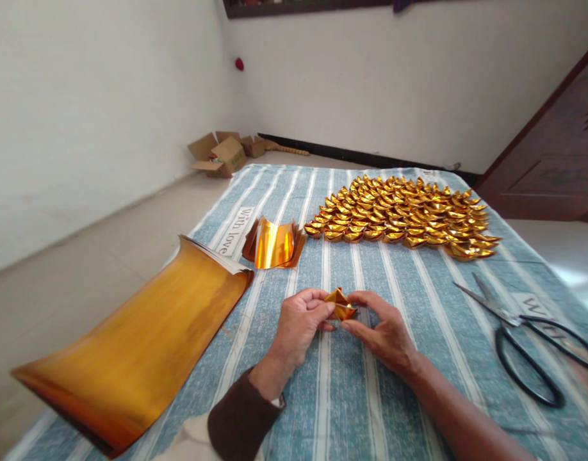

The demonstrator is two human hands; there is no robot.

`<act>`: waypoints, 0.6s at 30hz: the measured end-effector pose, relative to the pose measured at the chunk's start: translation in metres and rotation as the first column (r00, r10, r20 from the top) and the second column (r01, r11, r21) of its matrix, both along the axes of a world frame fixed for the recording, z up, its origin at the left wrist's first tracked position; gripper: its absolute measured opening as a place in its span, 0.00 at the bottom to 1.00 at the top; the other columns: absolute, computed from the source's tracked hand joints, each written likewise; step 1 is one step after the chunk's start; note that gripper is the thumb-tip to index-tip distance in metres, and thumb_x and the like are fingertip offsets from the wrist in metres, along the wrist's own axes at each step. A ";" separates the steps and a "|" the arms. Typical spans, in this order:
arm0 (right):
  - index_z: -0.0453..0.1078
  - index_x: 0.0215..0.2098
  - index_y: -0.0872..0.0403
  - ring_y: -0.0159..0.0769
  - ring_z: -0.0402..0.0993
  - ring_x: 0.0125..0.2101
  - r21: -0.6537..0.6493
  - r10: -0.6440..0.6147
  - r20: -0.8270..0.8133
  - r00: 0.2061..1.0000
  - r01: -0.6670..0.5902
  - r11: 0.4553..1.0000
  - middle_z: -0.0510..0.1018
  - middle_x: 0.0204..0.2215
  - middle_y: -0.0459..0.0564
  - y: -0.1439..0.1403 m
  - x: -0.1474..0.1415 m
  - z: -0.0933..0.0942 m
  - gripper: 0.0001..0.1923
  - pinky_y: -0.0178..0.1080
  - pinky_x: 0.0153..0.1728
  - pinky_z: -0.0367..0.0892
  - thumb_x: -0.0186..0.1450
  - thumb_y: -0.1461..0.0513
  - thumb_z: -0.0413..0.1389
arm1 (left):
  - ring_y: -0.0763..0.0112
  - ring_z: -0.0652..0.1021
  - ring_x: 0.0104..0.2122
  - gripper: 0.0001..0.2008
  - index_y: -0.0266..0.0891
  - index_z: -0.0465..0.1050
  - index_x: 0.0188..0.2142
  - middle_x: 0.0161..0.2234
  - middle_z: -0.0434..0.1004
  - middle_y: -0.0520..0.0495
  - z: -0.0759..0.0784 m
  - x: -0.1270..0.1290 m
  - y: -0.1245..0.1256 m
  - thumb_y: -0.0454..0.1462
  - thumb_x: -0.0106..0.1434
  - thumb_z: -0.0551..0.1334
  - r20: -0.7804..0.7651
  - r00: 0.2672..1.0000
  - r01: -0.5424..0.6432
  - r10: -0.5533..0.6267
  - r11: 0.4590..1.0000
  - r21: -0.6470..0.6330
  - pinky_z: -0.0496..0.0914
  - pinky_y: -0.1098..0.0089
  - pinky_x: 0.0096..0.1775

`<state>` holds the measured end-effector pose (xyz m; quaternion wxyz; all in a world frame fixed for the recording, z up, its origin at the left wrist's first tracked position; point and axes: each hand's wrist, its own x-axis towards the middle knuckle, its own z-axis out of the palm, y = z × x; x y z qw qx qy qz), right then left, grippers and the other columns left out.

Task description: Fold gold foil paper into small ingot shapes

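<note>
A small folded gold paper ingot (342, 306) is held above the striped cloth, between both hands. My left hand (301, 320) pinches its left side with thumb and fingers. On its right side, the thumb and forefinger of my right hand (385, 330) are closed around the edge. Beyond the hands stands a dense group of finished gold paper ingots (404, 214). A stack of small cut gold foil sheets (275, 243) lies curled to the left of them. Nearer on the left is a large stack of gold paper (140, 339), bowed along its length.
Black-handled scissors (508, 320) lie with blades apart on the right of the table. The blue and white striped tablecloth (306, 192) covers the table. Cardboard boxes (221, 157) sit on the floor by the wall, and a dark red door (553, 153) is at the right.
</note>
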<state>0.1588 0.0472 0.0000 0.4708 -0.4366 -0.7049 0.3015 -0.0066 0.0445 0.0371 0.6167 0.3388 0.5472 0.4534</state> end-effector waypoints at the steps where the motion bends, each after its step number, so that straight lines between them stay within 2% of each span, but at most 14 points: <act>1: 0.72 0.42 0.51 0.40 0.75 0.38 0.015 0.010 0.001 1.000 -0.010 1.000 0.79 0.37 0.50 0.000 0.000 0.000 0.15 0.42 0.39 0.71 0.59 0.55 0.62 | 0.68 0.80 0.27 0.09 0.34 0.72 0.32 0.29 0.81 0.42 0.000 -0.001 0.000 0.35 0.51 0.67 0.007 1.000 0.003 -0.003 1.000 0.000 0.71 0.77 0.24; 4: 0.72 0.44 0.50 0.39 0.75 0.37 0.051 0.043 0.019 0.999 -0.044 0.998 0.79 0.36 0.49 0.000 0.000 -0.001 0.13 0.41 0.38 0.71 0.61 0.57 0.60 | 0.67 0.81 0.28 0.10 0.33 0.71 0.33 0.30 0.82 0.41 0.000 -0.001 0.000 0.34 0.52 0.67 0.029 1.000 0.012 -0.012 1.000 -0.004 0.71 0.77 0.24; 9: 0.72 0.45 0.49 0.38 0.76 0.35 0.082 0.026 0.026 0.999 -0.029 0.996 0.80 0.36 0.49 -0.001 -0.002 -0.003 0.13 0.42 0.38 0.71 0.62 0.60 0.59 | 0.68 0.81 0.28 0.13 0.33 0.68 0.37 0.32 0.81 0.41 -0.002 0.000 0.000 0.33 0.52 0.68 0.105 0.994 -0.027 0.031 0.999 -0.035 0.72 0.76 0.24; 14: 0.73 0.44 0.49 0.38 0.76 0.35 0.094 -0.001 0.001 1.000 0.001 0.996 0.80 0.35 0.49 -0.003 -0.004 -0.002 0.12 0.42 0.37 0.73 0.62 0.60 0.59 | 0.70 0.80 0.26 0.14 0.35 0.66 0.34 0.29 0.80 0.45 -0.005 0.002 -0.001 0.33 0.51 0.70 0.177 0.980 -0.078 0.087 0.995 -0.058 0.73 0.77 0.24; 18: 0.72 0.46 0.49 0.37 0.77 0.35 0.153 -0.043 0.010 0.999 0.041 0.987 0.81 0.36 0.49 -0.005 -0.006 0.001 0.13 0.41 0.36 0.73 0.63 0.61 0.59 | 0.69 0.80 0.28 0.14 0.35 0.68 0.30 0.29 0.79 0.46 -0.008 0.004 -0.003 0.35 0.50 0.72 0.250 0.962 -0.087 0.108 0.992 -0.093 0.74 0.76 0.26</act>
